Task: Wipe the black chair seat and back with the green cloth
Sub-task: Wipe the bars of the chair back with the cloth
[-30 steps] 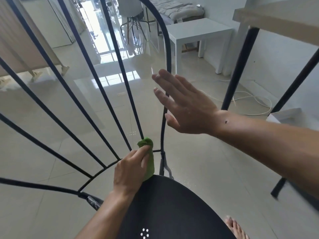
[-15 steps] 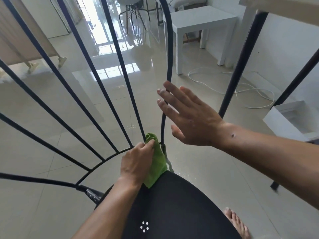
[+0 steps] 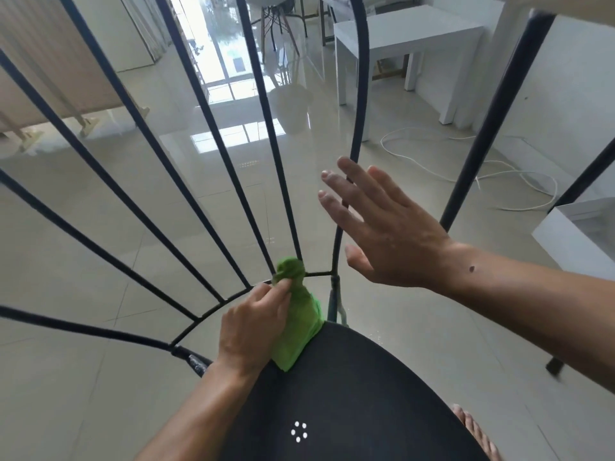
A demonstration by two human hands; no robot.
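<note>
The black chair fills the lower view: a round black seat (image 3: 349, 394) and a back of thin black rods (image 3: 213, 128) fanning up from a curved rail. My left hand (image 3: 251, 327) grips the green cloth (image 3: 298, 324), bunched around the base of a rod where it meets the rail; the cloth hangs down onto the seat's rear edge. My right hand (image 3: 382, 227) hovers flat with fingers spread, just in front of the rightmost back rod, holding nothing.
A white side table (image 3: 409, 31) stands far right, a white cable (image 3: 466, 168) loops on the glossy tiled floor, and a white box (image 3: 579, 231) sits at the right edge. Dark table legs (image 3: 492, 121) rise on the right. My bare toes (image 3: 476, 430) show bottom right.
The cloth has slid from high on the rod down toward the rail and seat edge, spreading out. My right hand has dropped a little and stays flat beside the right rod.
</note>
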